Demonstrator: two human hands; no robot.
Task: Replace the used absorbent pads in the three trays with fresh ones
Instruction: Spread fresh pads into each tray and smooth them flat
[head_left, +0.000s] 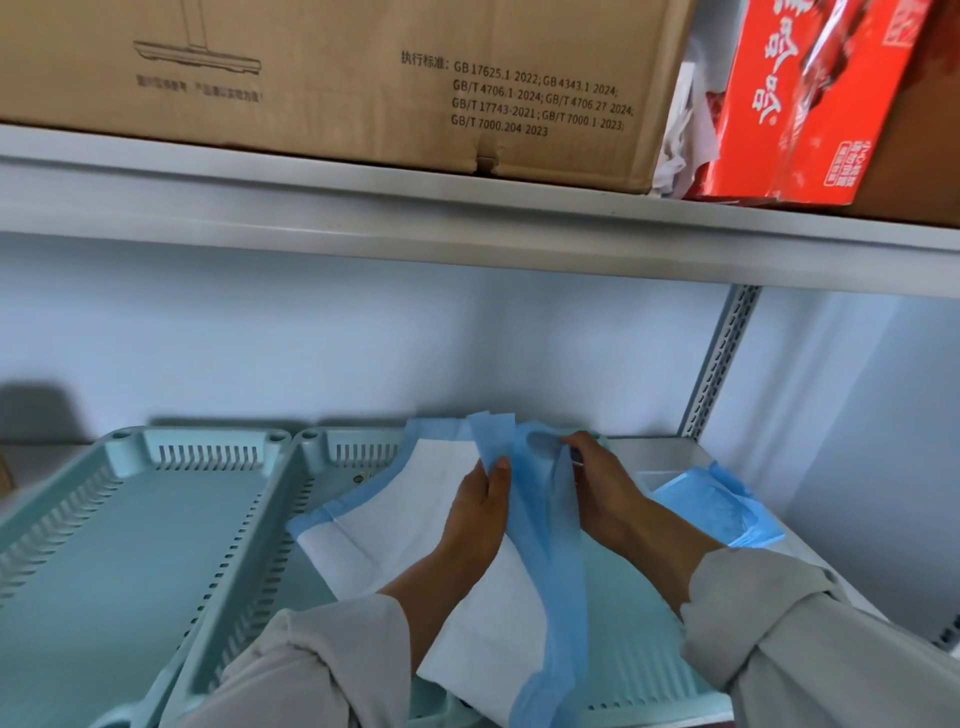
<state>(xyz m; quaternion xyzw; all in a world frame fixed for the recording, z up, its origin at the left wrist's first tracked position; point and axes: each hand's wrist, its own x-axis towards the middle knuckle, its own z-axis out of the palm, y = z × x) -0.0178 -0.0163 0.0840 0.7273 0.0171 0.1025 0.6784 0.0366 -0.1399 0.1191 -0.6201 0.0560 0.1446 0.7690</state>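
Note:
A white absorbent pad with blue edging (405, 519) lies partly unfolded over the right-hand teal tray (639, 623). My left hand (480, 514) pinches the pad's blue border near its top edge. My right hand (608, 488) grips the same blue border a little further right, at the tray's far end. A long blue strip of the pad hangs down between my forearms. The left teal tray (130, 519) has a bare floor with no pad in it. Only two trays are in view.
A stack of folded blue pads (717, 509) lies on the shelf right of the trays. The upper shelf's edge (467, 228) runs overhead, bearing a cardboard box (337, 78) and a red package (810, 98). A slotted upright (722, 358) stands at the back right.

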